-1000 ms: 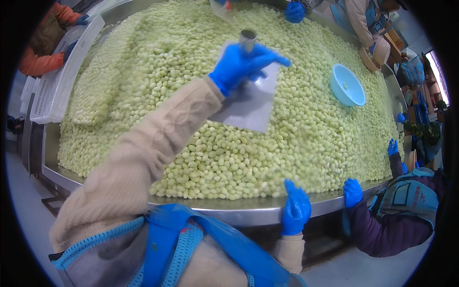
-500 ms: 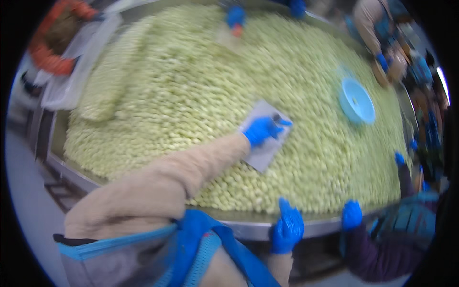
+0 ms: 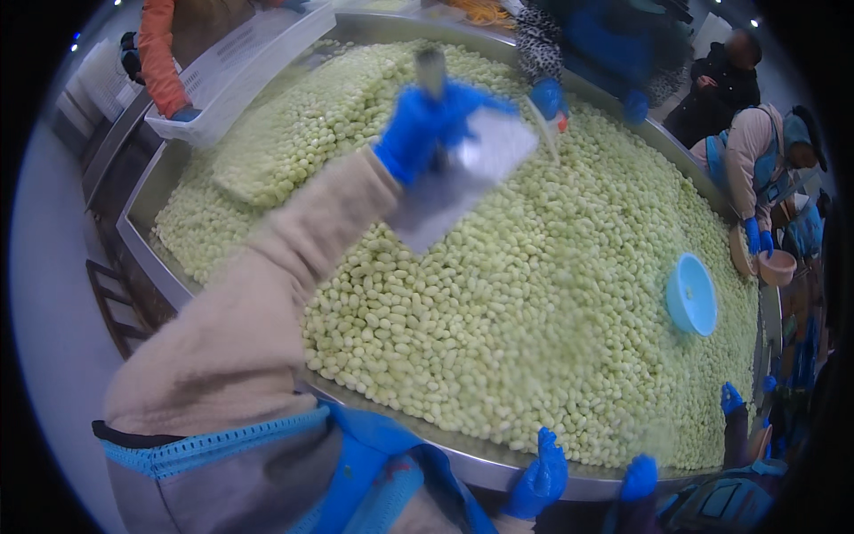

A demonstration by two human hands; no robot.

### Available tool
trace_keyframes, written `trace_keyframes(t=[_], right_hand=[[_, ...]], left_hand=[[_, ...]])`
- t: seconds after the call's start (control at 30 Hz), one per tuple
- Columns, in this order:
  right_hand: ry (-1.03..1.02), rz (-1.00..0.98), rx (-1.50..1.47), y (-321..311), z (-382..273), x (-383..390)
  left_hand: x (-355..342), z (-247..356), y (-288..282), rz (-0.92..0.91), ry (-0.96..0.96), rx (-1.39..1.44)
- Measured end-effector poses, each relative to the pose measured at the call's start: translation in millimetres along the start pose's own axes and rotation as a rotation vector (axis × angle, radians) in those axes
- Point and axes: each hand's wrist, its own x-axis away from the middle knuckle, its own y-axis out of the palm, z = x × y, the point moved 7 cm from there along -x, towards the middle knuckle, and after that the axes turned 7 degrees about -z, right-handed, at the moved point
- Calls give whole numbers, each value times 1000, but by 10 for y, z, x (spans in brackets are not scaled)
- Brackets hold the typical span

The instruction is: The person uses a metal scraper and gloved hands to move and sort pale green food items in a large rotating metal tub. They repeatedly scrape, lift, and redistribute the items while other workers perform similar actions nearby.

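My left hand (image 3: 418, 133), in a blue glove, is closed round the handle of a flat metal scraper (image 3: 438, 206). The scraper is above a broad heap of pale green oval pieces (image 3: 463, 329), its blade tilted and a little blurred. My right hand (image 3: 539, 479), also gloved in blue, is at the near metal rim of the large tray (image 3: 471, 465). Its fingers point upward, partly bent and apart, with nothing visible in them. Whether it touches the rim, I cannot tell.
A light blue bowl (image 3: 691, 295) sits tilted on the heap at the right. At the far left is a white plastic crate (image 3: 240, 80). Across the tray a co-worker's gloved hand (image 3: 548, 96) holds something pale and flat. Near right, another co-worker's glove (image 3: 639, 478) is beside the rim.
My left hand has lifted the scraper off the heap and carried it toward the far left. The view has shifted too. My right hand stays by the near rim.
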Motion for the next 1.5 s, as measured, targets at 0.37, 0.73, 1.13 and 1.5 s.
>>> trace_keyframes(t=[0.37,0.73,1.13,1.5], right_hand=[[72,-55,2,34,310,122],[87,-199,282,-68,30,80],[-105,-117,199,-77,-37,108],[138,-180,206,-11,126,99]], left_hand=[[-452,-1526,-1552,317,-508,-340],[533,-1542,-387,57,-684,-292],[302,1788,-1426,232,155,-365],[1860,-92,-2562,703,-312,-308]])
